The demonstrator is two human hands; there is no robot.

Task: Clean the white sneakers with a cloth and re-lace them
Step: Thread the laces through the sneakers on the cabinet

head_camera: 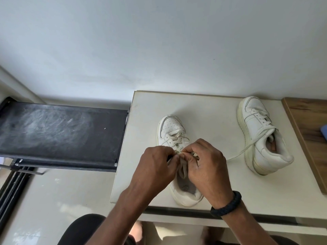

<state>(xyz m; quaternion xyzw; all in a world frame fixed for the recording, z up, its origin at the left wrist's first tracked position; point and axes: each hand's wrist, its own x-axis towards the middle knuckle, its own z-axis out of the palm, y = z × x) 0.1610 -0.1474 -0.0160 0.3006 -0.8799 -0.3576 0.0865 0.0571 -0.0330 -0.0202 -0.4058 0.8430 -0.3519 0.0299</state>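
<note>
Lacing noted at the near sneaker (pixel 170 126).
Left hand (pixel 155 163) and right hand (pixel 203 165): each grip pinched the lace (pixel 182 167) just above that sneaker, judged to draw it tight.

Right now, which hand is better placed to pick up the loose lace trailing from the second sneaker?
Right. The loose lace trails across the table toward the right hand; the left hand would have to cross over. Both hands pinch the near sneaker's laces, so one must let go first.
</note>
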